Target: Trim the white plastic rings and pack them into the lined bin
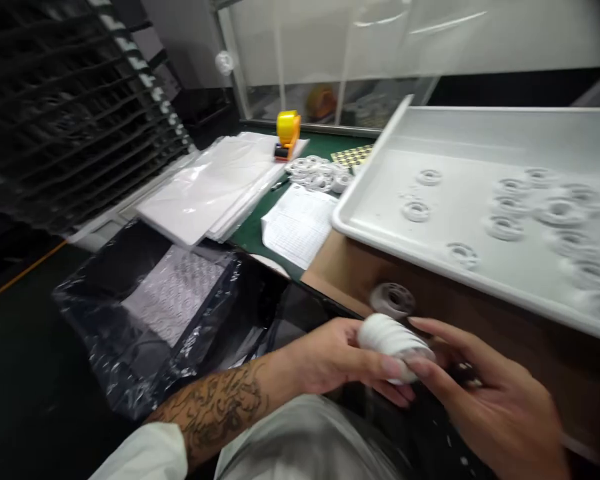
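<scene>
A short stack of white bearing-like rings (pixel 387 337) is held low in front of me. My left hand (pixel 337 360) wraps round its left side, thumb lying along the front. At the other end, my right hand (pixel 500 393) pinches the stack between thumb and fingers; part of that grip is hidden. Just behind the stack, a single white ring (pixel 393 300) is near the cardboard. Several more such rings (pixel 503 227) lie spread in a white tray (pixel 480 280) at the right, those furthest right blurred.
On the green table (pixel 253 233) are white plastic-wrapped sheets (pixel 205 183), a yellow tape dispenser (pixel 287 137), a pile of white rings (pixel 317 173) and a printed paper (pixel 300 223). Cardboard (pixel 345 263) sits below the tray. A black-lined bin (pixel 100 333) stands left, beside a dark rack (pixel 70 120).
</scene>
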A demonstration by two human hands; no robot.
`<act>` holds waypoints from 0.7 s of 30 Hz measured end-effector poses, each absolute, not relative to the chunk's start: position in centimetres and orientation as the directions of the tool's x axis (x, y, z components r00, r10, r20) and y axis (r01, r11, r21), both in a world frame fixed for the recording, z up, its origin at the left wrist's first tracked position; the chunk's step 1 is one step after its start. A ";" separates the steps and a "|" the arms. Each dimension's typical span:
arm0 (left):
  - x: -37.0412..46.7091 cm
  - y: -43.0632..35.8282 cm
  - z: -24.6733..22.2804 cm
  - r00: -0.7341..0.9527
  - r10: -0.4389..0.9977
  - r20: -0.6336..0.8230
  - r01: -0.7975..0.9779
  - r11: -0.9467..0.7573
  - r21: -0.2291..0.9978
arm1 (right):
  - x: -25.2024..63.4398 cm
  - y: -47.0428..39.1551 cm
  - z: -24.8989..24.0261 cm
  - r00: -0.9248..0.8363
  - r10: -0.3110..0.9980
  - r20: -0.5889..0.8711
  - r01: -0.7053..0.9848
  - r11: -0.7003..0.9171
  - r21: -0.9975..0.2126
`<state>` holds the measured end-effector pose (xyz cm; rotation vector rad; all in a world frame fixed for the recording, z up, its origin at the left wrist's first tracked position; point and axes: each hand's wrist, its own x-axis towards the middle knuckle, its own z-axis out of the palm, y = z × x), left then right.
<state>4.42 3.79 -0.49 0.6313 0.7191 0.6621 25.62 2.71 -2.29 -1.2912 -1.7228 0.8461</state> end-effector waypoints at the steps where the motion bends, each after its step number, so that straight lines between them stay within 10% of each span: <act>1: 4.1 4.1 -0.1 0.531 0.760 -0.375 -0.306 0.585 0.751 | 25.3 2.7 -1.4 -0.116 0.966 0.229 0.423 0.257 -0.869; 5: 3.2 7.6 1.5 0.394 0.913 -0.103 -0.005 0.114 0.993 | 26.0 2.7 -0.1 0.112 0.964 0.243 0.477 0.162 -0.864; 8: 4.0 10.5 1.5 0.502 0.860 0.095 0.540 -0.397 0.742 | 27.7 2.0 -0.3 0.131 0.956 0.263 0.523 0.159 -0.837; 21: 6.4 14.7 2.2 0.640 0.723 -0.260 0.758 -0.539 0.368 | 30.5 3.7 -2.5 0.013 0.993 0.120 0.878 0.047 -0.476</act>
